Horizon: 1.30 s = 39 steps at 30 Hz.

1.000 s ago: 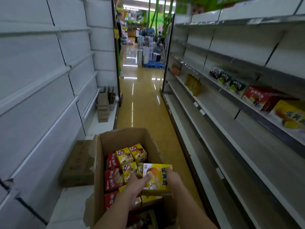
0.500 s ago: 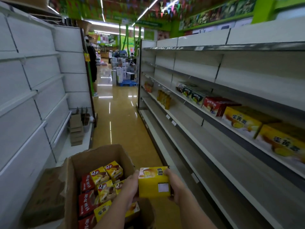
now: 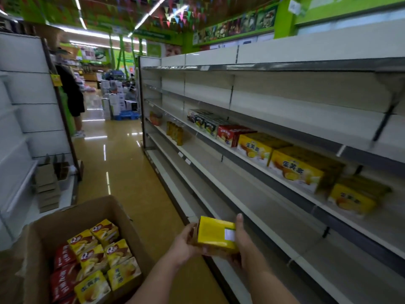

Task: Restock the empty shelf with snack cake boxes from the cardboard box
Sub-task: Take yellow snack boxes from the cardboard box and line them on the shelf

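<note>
Two hands, left hand (image 3: 183, 242) and right hand (image 3: 242, 240), clasp a yellow snack cake box (image 3: 215, 234) from either side, fingers curled round it, low in the aisle just before the grey shelving (image 3: 252, 207). Beside them to the left the open cardboard box (image 3: 72, 218) holds more red and yellow packs. Farther along, yellow boxes (image 3: 295, 172) and a red box (image 3: 232, 134) line one shelf, the glossy floor (image 3: 122, 154) runs toward stacked white cartons (image 3: 114, 102), and a person in dark clothes (image 3: 71, 95) stands at the left.

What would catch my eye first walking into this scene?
Two hands, left and right, hold a yellow snack cake box low in the middle. At lower left an open cardboard box brims with more. On the right, long white shelves stand mostly bare.
</note>
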Motion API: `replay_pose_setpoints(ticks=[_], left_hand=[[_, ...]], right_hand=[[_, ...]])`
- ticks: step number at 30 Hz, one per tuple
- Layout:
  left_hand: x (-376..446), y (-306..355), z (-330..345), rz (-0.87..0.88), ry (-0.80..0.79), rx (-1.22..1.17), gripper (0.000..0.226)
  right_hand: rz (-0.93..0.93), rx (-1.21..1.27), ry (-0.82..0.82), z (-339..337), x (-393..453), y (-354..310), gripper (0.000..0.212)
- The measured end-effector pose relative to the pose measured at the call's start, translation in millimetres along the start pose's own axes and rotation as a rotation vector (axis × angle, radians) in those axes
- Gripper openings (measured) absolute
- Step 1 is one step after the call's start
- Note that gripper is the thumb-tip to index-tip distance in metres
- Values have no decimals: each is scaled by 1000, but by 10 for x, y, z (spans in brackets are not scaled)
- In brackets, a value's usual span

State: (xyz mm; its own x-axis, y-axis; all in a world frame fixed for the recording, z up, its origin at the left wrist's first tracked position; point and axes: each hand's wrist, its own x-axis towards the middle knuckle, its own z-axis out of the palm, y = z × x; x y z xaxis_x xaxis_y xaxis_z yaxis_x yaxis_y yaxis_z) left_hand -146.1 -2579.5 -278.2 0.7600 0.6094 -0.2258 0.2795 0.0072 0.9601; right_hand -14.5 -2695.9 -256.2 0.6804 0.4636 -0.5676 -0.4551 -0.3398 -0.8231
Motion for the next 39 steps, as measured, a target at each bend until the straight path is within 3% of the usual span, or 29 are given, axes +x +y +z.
replay_pose_setpoints(ticks=[6,12,14,18,21,24,32,37,39], left_hand=[[-32,324,665,24,-170,0,60],[-31,476,1288,6,-268,-80,40],[-7,517,1516,10,-282,-101,36],[12,655,1914,5,-365,-166,41],[84,770,2167,6,-419,-217,54],[133,886,2426,29,-481,-207,45],[184,1183,2891,123,-692,-65,55],[231,1296,3184,201,-675,32,19],[287,1313,3301,266,-644,92,19]], right_hand=[[18,-25,102,-766,-206,88,73],[-104,-162,346,-1303,-516,124,48],[-138,-40,263,-1405,-651,110,41],[-172,156,387,-1792,-563,200,89],[-183,279,429,-1947,-831,157,47],[-180,291,441,-2119,-905,186,18],[-304,321,682,-2483,-932,54,45],[-392,325,772,-2695,-966,-28,44],[-424,300,793,-2818,-963,-47,44]])
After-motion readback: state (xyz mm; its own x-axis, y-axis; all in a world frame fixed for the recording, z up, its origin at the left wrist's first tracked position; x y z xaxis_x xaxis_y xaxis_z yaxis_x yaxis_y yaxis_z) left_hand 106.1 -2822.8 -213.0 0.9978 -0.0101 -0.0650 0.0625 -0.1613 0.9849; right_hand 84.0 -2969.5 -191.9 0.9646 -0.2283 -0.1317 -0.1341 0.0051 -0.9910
